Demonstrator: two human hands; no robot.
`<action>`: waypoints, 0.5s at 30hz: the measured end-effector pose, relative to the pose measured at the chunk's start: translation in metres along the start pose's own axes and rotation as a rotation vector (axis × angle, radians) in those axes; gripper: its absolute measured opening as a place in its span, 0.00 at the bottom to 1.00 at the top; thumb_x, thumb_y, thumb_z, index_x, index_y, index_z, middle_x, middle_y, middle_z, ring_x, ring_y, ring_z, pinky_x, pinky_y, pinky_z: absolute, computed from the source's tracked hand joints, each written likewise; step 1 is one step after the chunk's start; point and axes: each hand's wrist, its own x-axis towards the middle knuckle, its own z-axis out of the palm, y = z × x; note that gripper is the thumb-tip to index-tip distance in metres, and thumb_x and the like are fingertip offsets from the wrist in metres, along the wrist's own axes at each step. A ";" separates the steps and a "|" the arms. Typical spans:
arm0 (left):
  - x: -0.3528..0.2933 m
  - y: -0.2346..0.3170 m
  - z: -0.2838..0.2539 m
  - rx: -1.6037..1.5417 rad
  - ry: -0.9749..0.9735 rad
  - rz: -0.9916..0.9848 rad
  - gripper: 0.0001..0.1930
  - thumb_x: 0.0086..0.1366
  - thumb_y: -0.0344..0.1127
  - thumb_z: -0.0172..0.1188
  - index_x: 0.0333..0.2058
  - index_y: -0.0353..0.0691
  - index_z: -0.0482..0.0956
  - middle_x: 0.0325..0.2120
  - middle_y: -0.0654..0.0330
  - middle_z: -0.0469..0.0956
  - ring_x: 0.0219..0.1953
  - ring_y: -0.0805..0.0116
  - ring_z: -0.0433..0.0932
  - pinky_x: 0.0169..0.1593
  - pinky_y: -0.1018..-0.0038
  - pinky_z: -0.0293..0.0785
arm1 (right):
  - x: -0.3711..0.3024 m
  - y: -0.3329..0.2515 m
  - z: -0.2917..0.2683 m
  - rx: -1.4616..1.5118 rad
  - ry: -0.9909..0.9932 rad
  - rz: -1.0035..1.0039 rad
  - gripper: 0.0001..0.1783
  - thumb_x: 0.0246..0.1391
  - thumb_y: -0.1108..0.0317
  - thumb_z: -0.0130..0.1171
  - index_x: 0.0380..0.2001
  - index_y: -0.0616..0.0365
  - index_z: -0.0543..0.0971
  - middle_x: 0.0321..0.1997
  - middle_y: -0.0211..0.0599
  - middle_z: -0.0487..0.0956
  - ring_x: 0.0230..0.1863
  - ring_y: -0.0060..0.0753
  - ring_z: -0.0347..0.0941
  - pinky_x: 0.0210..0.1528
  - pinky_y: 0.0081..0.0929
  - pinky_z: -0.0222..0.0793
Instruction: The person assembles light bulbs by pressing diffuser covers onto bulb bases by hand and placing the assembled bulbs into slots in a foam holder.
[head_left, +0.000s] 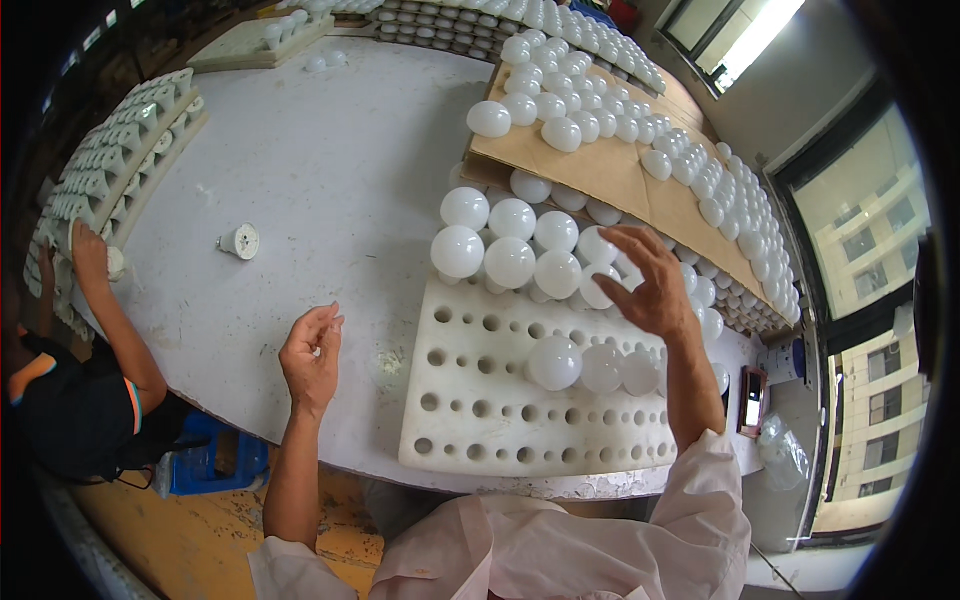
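Daylight falls from windows (870,230) on the right across a pale, worn counter (300,190), where a foam board (500,435) with rows of holes lies at the near edge. Round white bulbs crowd the board's far side in close rows, and behind them a cardboard sheet (540,150) carries many more.

The right hand (650,285) is above the far rows, thumb and fingers spread apart, its tips close to the nearest bulb (592,287); whether it touches that bulb cannot be told. The left hand (312,358) hangs over the counter to the left of the board, fingers loosely bent, with nothing visible in its grasp. Beyond it, a lone bulb base (240,241) lies well apart from the board.

Judging by the board, the filling is only partly done: its far rows are occupied, a short line of three bulbs (555,363) stands apart in the middle, and most holes nearer the person are open. One more bulb (721,377) shows beyond the right forearm, which hides part of the board, so the full count there is unclear.

At far left a co-worker (75,400) reaches to stacked trays (130,150) of bulb bases, with a blue stool (215,465) beside them below the counter.
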 end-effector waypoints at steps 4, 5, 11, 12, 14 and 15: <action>0.062 -0.006 -0.040 0.350 0.278 0.011 0.17 0.62 0.23 0.52 0.51 0.30 0.71 0.52 0.49 0.74 0.53 0.58 0.74 0.54 0.71 0.71 | 0.060 0.078 0.010 -0.001 0.070 0.188 0.31 0.45 0.67 0.67 0.55 0.53 0.72 0.52 0.42 0.74 0.49 0.40 0.72 0.49 0.34 0.72; 0.079 -0.010 -0.049 0.497 0.354 -0.018 0.19 0.61 0.22 0.52 0.52 0.33 0.71 0.54 0.50 0.72 0.56 0.56 0.72 0.53 0.71 0.70 | 0.074 0.098 0.019 -0.027 0.089 0.224 0.32 0.45 0.65 0.67 0.56 0.53 0.71 0.53 0.41 0.73 0.49 0.39 0.72 0.49 0.33 0.72; 0.174 -0.081 -0.123 1.053 0.248 0.094 0.31 0.55 0.16 0.49 0.59 0.36 0.60 0.64 0.49 0.56 0.65 0.47 0.55 0.65 0.63 0.56 | 0.143 0.161 0.052 -0.218 -0.042 0.449 0.38 0.44 0.51 0.66 0.59 0.49 0.69 0.58 0.42 0.70 0.47 0.40 0.74 0.48 0.36 0.71; 0.184 -0.081 -0.126 1.062 0.247 0.090 0.31 0.55 0.16 0.49 0.59 0.36 0.60 0.64 0.49 0.56 0.65 0.47 0.55 0.65 0.63 0.56 | 0.150 0.148 0.052 -0.234 -0.056 0.464 0.39 0.43 0.48 0.66 0.58 0.52 0.70 0.57 0.45 0.71 0.47 0.43 0.74 0.49 0.36 0.70; 0.200 -0.079 -0.130 1.226 0.003 0.015 0.30 0.53 0.15 0.52 0.57 0.36 0.62 0.65 0.49 0.55 0.66 0.47 0.53 0.66 0.64 0.56 | 0.160 0.141 0.057 -0.275 -0.054 0.460 0.38 0.43 0.49 0.66 0.56 0.54 0.70 0.55 0.45 0.71 0.48 0.44 0.74 0.51 0.37 0.69; 0.204 -0.081 -0.134 1.227 -0.003 0.022 0.30 0.53 0.15 0.52 0.57 0.36 0.62 0.65 0.49 0.55 0.66 0.47 0.53 0.66 0.64 0.56 | 0.160 0.138 0.058 -0.325 -0.048 0.454 0.37 0.43 0.50 0.66 0.55 0.56 0.71 0.54 0.46 0.72 0.49 0.46 0.73 0.52 0.37 0.68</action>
